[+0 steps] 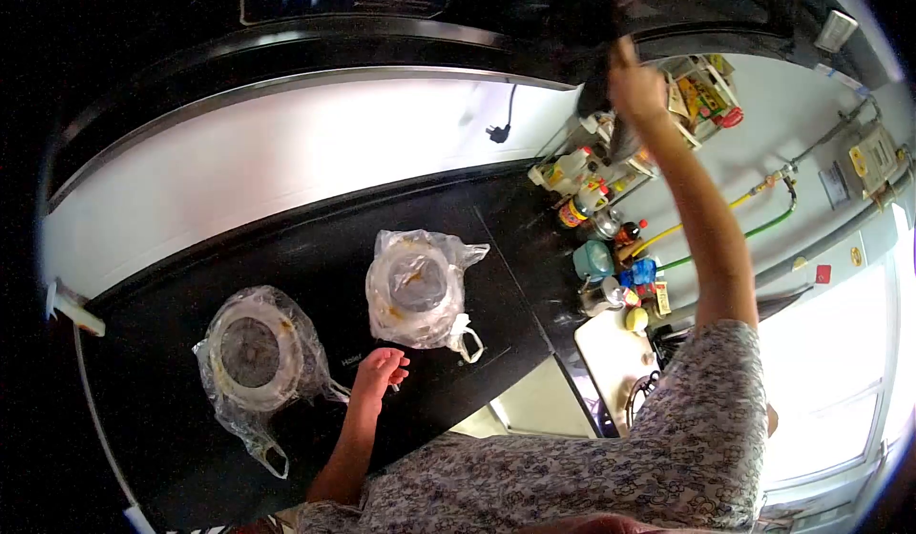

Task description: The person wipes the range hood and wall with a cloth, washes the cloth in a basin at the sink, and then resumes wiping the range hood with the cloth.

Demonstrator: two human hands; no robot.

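Observation:
My left hand (382,372) is low over the black cooktop, fingers curled in. What it holds, if anything, is too small to make out. Just beyond it lies a clear plastic bag (456,334) wrapped over a round burner ring (389,291). A second bagged ring (229,386) sits to the left, its bag handles trailing toward me. My right hand (637,90) is raised at the far right, by the lower edge of the dark range hood (534,42). One finger seems to point up; the others blur into dark shapes, so its grip is unclear.
Bottles (572,211), jars and a teal container (593,260) crowd the right side. Behind them stands a shelf of packets (701,100). A black plug (498,134) hangs on the back wall. Yellow and green hoses (778,219) run along the right wall. A pale board (611,353) lies nearer.

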